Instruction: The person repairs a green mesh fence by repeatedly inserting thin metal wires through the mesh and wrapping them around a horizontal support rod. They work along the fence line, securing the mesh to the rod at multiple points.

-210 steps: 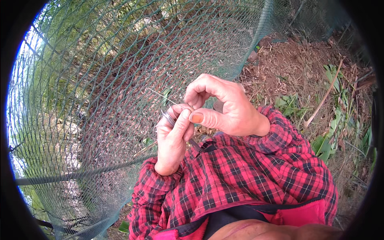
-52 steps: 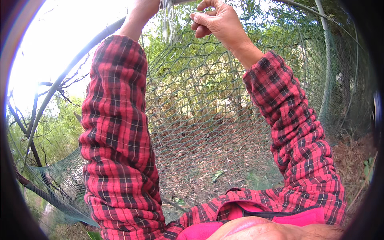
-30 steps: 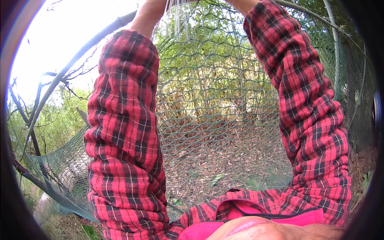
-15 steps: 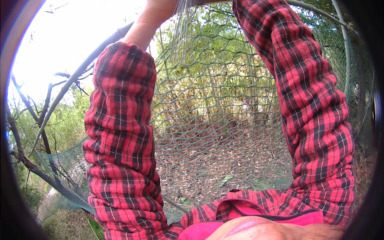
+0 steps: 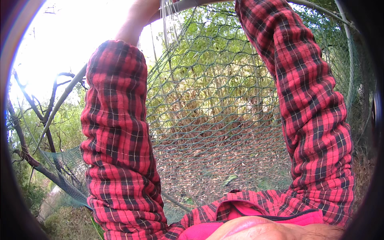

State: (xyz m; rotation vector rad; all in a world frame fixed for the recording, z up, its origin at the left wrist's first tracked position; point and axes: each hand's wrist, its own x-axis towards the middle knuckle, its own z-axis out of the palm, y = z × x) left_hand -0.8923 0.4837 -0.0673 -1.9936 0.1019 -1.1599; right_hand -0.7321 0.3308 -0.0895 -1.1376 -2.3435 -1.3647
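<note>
Both my arms, in red and black plaid sleeves, reach up to the top of the view. My left hand (image 5: 145,10) is at the upper edge, beside a curved grey pole (image 5: 192,4). Its fingers are cut off by the edge, so their grip is hidden. A bunch of thin pale strands (image 5: 170,26) hangs down right beside this hand. My right sleeve (image 5: 276,36) runs out past the top edge near the same pole, and the right hand is outside the picture. Behind my arms hangs a green mesh net (image 5: 216,96), spread below the pole.
Bare dark branches (image 5: 46,116) stand at the left, with lower netting (image 5: 74,168) slung near them. A second upright pole (image 5: 349,52) rises at the right. Bamboo-like stems (image 5: 224,92) and ground strewn with dry leaves (image 5: 224,160) show through the mesh.
My left hand and forearm have shifted left and slightly up. The pale strands have swung left with it, showing more of the pole. My right arm has barely moved.
</note>
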